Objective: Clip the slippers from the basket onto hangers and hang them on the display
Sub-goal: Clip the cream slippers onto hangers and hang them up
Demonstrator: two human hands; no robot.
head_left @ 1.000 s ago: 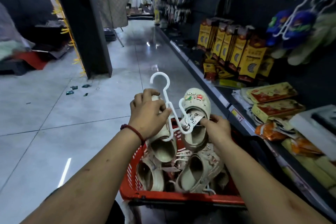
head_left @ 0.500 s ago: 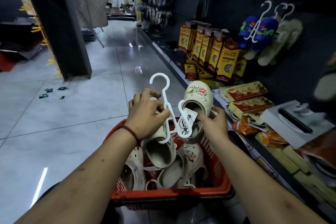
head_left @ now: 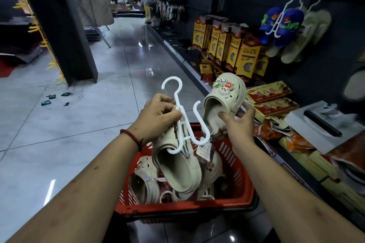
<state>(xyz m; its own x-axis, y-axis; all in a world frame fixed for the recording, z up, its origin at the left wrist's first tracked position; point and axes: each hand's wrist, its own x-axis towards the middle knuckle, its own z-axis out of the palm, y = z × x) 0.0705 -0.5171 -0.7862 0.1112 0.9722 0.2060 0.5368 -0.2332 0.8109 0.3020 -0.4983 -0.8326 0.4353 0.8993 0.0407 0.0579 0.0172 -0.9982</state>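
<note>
Near the middle of the head view, between two bare forearms, the left hand [head_left: 158, 116] pinches the stem of a white plastic double-hook hanger [head_left: 184, 122] just below its top hook, fingers and thumb curled tight round it; a red cord bracelet [head_left: 130, 137] circles that wrist. From the hanger's lower left hook hangs a cream foam clog slipper [head_left: 177, 165], tilted with its toe end down over a red plastic slotted basket [head_left: 237, 163]. A small paper price tag [head_left: 204, 149] dangles beside the hanger's lower bar. To the right, the right hand [head_left: 239, 124] grips a second cream clog slipper with coloured charms on its toe [head_left: 223, 100], thumb inside the opening and fingers wrapped behind its side, toe pointing up. This slipper sits just beside the hanger's free right hook, and whether it touches it I cannot tell. Inside the basket lie more cream clog slippers [head_left: 144, 185], jumbled against each other. Glossy grey floor tiles [head_left: 59, 124] spread to the left and far up the aisle, with a dark pillar [head_left: 59, 25] at far left. Along the right runs a dark display wall [head_left: 246, 6], where a blue pair of slippers on a white hanger [head_left: 282, 25] hangs next to pale green slippers [head_left: 308, 33], above upright yellow boxes [head_left: 227, 45] and flat red and yellow packets [head_left: 270, 92] on the low shelf.
</note>
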